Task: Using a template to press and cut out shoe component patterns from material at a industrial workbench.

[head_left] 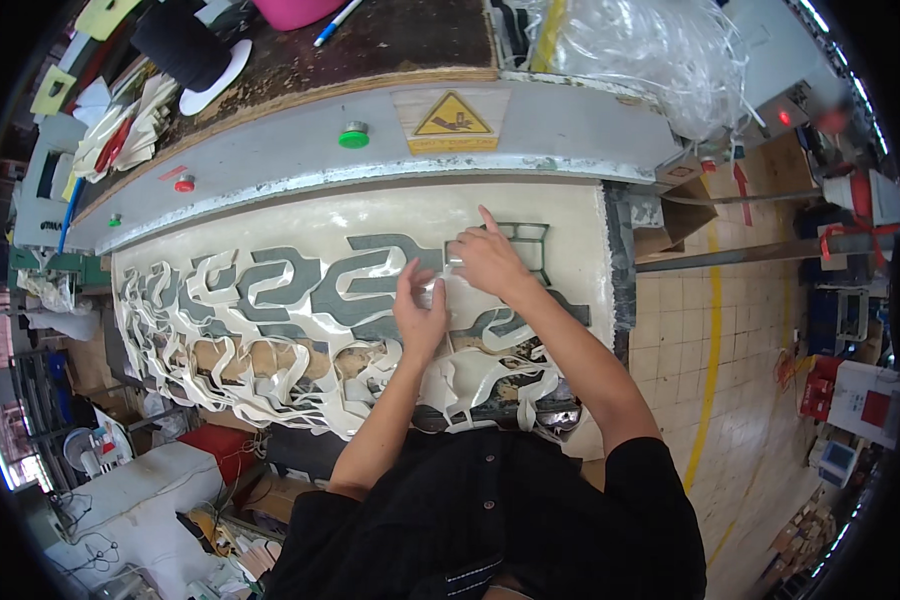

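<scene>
A long cream sheet [300,222] lies on the machine bed. Curved grey-green cut shapes [282,285] and winding cream offcut strips [300,400] cover its left and near parts. A dark green metal cutting die [547,262], a thin-edged frame with inner bars, rests toward the sheet's right end. My right hand [492,262] is over the die's left side, fingers bent onto its edges and one finger pointing away from me; the palm side is hidden. Just left of it, my left hand [422,312] is beside the grey-green shapes, thumb and fingers apart. A pale bit shows between them, too small to name.
The machine's grey beam [300,150] spans the far side, with a green button [353,135], a red button [184,183] and a yellow warning sign [453,115]. Above it are a black thread cone [182,48] and clear plastic bags [640,60]. A metal bar [730,255] projects at right.
</scene>
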A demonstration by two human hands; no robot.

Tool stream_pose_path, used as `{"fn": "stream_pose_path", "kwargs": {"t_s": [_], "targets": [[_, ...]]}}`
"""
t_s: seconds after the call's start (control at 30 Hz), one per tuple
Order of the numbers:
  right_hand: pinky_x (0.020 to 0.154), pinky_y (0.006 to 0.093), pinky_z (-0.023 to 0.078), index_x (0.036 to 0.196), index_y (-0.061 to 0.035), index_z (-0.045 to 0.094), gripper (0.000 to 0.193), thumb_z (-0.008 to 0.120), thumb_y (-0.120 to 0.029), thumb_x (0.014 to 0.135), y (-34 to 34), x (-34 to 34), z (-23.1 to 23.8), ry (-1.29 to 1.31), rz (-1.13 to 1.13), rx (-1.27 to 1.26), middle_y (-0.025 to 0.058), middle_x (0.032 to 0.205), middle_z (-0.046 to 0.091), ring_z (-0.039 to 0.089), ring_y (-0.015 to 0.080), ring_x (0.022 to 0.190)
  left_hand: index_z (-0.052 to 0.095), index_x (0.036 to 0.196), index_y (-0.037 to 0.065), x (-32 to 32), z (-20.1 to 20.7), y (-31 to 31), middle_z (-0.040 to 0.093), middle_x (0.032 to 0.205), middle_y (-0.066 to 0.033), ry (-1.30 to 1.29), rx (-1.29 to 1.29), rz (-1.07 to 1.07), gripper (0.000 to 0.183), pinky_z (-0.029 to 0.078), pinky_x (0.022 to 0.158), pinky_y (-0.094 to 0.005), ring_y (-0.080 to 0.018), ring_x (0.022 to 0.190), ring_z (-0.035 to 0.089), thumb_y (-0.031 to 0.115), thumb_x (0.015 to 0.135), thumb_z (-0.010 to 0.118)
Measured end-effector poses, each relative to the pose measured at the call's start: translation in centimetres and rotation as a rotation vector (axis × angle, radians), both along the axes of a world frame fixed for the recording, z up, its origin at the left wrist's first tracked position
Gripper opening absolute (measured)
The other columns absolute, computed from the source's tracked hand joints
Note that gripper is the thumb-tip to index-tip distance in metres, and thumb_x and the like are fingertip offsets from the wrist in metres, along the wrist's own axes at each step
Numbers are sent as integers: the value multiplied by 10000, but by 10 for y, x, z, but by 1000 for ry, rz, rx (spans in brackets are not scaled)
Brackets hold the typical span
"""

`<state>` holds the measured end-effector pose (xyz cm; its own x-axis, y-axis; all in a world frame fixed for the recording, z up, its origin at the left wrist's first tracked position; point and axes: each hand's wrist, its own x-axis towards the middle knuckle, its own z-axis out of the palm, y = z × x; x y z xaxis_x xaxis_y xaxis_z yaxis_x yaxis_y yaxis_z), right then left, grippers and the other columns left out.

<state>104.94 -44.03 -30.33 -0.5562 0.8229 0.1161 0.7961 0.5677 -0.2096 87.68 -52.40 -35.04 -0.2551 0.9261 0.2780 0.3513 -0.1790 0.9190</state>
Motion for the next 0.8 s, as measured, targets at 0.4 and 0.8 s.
{"fn": "stream_pose_path", "kwargs": {"t_s": [0.4,0.8], "targets": [[1063,501,528,1071,50,743,257,827,-42,846,-61,29,51,611,6,196,209,1339,638,628,448,1235,580,1418,-90,48,80,19,757,1130,-131,-936,-343,-172,478,555,815,-267,-111,960,692,241,1089,681],[1054,438,536,945,79,780,208,782,-128,969,-130,45,16,1160,-360,265,256,1372,625,662,337,1214,787,981,-6,-8,87,24,723,767,-6,-249,-543,-398,214,503,583,-265,-71,646,613,197,1039,751]]}}
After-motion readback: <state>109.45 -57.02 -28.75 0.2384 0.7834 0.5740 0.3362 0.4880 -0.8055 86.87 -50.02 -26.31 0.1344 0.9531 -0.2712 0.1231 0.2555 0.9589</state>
